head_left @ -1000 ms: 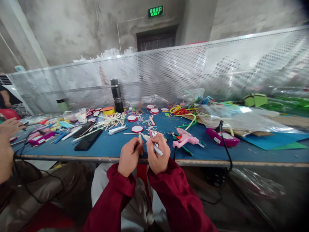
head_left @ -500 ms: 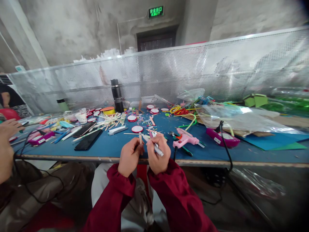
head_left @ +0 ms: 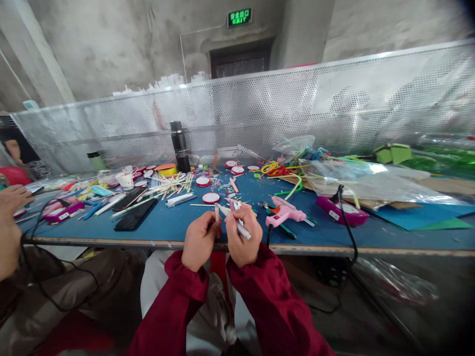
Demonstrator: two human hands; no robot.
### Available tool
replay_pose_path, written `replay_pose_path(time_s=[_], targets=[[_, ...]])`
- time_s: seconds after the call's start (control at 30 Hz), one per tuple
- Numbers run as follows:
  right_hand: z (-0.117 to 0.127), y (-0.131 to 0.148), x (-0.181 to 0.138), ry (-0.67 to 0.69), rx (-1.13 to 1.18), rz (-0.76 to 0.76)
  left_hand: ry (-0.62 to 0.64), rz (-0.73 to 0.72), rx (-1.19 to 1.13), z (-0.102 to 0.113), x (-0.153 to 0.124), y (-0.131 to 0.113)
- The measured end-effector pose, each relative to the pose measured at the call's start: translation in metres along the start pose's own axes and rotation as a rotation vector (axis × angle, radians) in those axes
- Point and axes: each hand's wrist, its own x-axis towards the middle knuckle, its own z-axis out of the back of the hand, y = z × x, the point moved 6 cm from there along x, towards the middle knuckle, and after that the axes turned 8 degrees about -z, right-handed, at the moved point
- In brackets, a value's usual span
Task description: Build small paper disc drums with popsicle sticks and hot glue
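Note:
At the table's front edge, my left hand [head_left: 199, 241] is closed with thumb and fingers pinching a short, pale wooden craft stick [head_left: 217, 212], held upright. Just to its right, my right hand [head_left: 245, 242] grips a white marker [head_left: 244, 231] like a pen. The marker's front end points up and left toward the stick; whether they touch I cannot tell. Pink and pale pieces [head_left: 233, 203] show behind my right fingers, partly hidden. A pink glue gun [head_left: 285, 211] lies right of my right hand, and a white-topped red lid [head_left: 211, 198] lies beyond my left.
Left of my hands lie a black phone [head_left: 135, 215], white markers [head_left: 180, 200] and a heap of sticks [head_left: 174, 184]. A black bottle [head_left: 180, 148] stands at the back. Rightward are a purple device [head_left: 343, 211] with a cable and plastic bags [head_left: 371, 180]. A co-worker's hand [head_left: 15, 198] is far left.
My hands stay almost in place; the stick and the marker have shifted very slightly. At the far left, the person in the background has moved a little.

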Motion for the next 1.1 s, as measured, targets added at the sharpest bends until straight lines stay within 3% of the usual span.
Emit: replay_pose_path(time_s=[1.1], targets=[[-0.0027, -0.0038, -0.0021, 0.027, 0.004, -0.004, -0.004, 0.006, -0.002, 0.0005, 0.0009, -0.0013]])
